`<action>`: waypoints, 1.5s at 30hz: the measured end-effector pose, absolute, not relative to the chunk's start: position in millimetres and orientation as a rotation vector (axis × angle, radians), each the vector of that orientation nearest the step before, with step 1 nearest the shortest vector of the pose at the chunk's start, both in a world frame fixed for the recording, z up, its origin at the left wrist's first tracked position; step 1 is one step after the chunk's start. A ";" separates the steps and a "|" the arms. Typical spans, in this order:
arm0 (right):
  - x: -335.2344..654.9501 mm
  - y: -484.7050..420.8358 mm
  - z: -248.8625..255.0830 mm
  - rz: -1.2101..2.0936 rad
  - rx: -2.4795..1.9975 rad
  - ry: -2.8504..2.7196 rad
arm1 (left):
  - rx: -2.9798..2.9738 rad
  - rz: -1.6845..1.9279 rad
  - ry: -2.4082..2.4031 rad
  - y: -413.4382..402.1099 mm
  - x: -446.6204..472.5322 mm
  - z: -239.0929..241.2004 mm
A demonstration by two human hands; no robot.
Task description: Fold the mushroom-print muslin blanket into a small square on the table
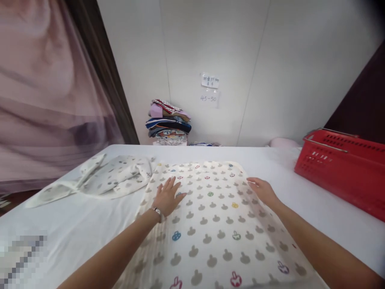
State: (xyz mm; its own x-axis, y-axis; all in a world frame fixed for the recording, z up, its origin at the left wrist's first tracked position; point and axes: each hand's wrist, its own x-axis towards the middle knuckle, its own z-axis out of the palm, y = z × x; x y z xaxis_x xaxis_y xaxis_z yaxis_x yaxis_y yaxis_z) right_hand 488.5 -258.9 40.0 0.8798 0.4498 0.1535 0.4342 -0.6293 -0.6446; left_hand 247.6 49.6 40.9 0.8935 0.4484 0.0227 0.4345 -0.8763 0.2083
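A cream cloth with a small apple print [215, 224] lies spread flat on the white table [75, 224] in front of me. My left hand [168, 196] rests flat on its left part, fingers stretched out, a watch on the wrist. My right hand [262, 189] lies on the cloth's right edge, fingers extended and holding nothing. A second, crumpled cloth with a grey print [108, 178] sits to the left of the spread one, apart from both hands.
A red plastic basket [343, 168] stands at the table's right side. A stack of folded clothes [169, 122] sits against the white wall behind the table, below paper notes [209, 89]. A pink curtain [45, 92] hangs at the left.
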 end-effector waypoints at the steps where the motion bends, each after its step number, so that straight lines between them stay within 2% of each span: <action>1: 502.6 -246.8 41.5 0.020 -2.366 -0.610 | 2.871 0.105 0.674 50.4 260.0 37.0; 11: 584.5 -175.0 15.4 -0.175 -2.618 -0.676 | 2.909 0.171 0.710 68.2 289.4 -16.2; 23: 558.3 -183.1 0.6 -0.349 -2.376 -1.586 | 2.920 0.220 0.705 71.3 288.8 -19.8; 31: 593.1 -169.0 10.1 0.028 -2.522 -0.717 | 2.911 0.185 0.734 68.7 289.4 -14.8; 45: 611.9 -158.8 20.8 0.206 -2.727 -0.679 | 2.919 0.237 0.739 70.6 289.8 -19.2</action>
State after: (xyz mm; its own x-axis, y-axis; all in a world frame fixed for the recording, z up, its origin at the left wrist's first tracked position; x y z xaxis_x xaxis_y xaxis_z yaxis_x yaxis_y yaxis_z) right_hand 611.9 -158.8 20.8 0.8764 0.4776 -0.0609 0.4311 -0.8348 -0.3425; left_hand 289.8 70.6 -19.2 0.8684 0.4808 0.1214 0.4620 -0.8733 0.1545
